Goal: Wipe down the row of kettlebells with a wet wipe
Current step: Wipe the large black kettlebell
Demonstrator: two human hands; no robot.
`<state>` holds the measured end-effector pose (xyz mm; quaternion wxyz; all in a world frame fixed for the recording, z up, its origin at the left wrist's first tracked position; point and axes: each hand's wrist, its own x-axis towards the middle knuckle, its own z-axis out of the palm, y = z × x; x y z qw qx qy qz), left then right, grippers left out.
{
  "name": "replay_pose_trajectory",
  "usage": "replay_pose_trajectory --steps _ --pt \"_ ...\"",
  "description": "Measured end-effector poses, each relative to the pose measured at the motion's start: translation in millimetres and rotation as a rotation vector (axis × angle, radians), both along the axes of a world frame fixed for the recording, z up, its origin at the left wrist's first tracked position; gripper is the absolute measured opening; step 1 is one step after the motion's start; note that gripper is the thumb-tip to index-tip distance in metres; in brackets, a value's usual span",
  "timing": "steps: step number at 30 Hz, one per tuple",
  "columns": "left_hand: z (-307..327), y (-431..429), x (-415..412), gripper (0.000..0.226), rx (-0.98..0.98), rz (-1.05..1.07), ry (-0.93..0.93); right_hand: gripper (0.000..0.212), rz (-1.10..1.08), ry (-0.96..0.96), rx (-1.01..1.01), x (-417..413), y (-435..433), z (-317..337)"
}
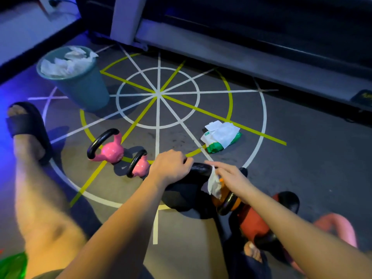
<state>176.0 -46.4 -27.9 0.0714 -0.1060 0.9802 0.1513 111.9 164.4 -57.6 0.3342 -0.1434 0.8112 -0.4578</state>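
Observation:
A black kettlebell stands on the floor in the row. My left hand grips its handle from the left. My right hand pinches a white wet wipe against the right side of that handle. Two pink kettlebells stand to the left. To the right are an orange kettlebell, a red kettlebell and a pink kettlebell, partly hidden by my right forearm.
A teal bin full of used wipes stands at the back left. A green pack of wipes lies on the taped floor circle. My sandalled left foot is at the left. A treadmill base runs along the back.

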Motion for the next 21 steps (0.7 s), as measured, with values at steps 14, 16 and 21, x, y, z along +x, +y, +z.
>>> replay_pose_trajectory --steps 14,16,21 --pt "0 4 -1 0.050 -0.013 0.024 -0.015 0.043 -0.040 0.083 0.116 7 -25 -56" --pt "1 2 -2 0.051 -0.008 0.025 -0.012 0.036 -0.175 0.052 0.062 19 -36 -44" --pt "3 3 1 0.050 0.012 0.030 0.001 0.028 -0.520 -0.202 -0.196 40 -45 -31"
